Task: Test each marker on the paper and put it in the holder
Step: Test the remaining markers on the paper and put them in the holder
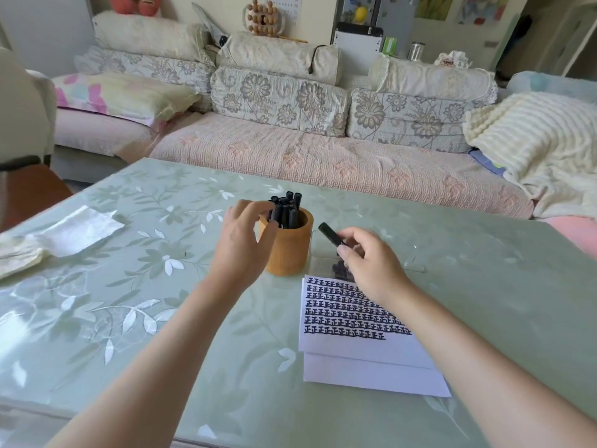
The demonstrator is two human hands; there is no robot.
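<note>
A round wooden holder [290, 250] stands mid-table with several black markers [286, 210] upright in it. My left hand [244, 244] hovers at the holder's left side, fingers spread near the marker tops and holding nothing. My right hand [368, 263] is to the right of the holder, pinching a black marker [331, 234] that points up and left. Under that hand lies a clear plastic case [413, 263] with more dark markers, partly hidden. White paper [361, 347] covered with rows of black marks lies in front of the holder.
The table [161, 334] has a pale green floral cover under glass. A crumpled white cloth or tissue [64, 234] lies at the left. A sofa [323, 156] with cushions runs behind the table's far edge. A second sheet [371, 376] peeks out beneath the marked paper.
</note>
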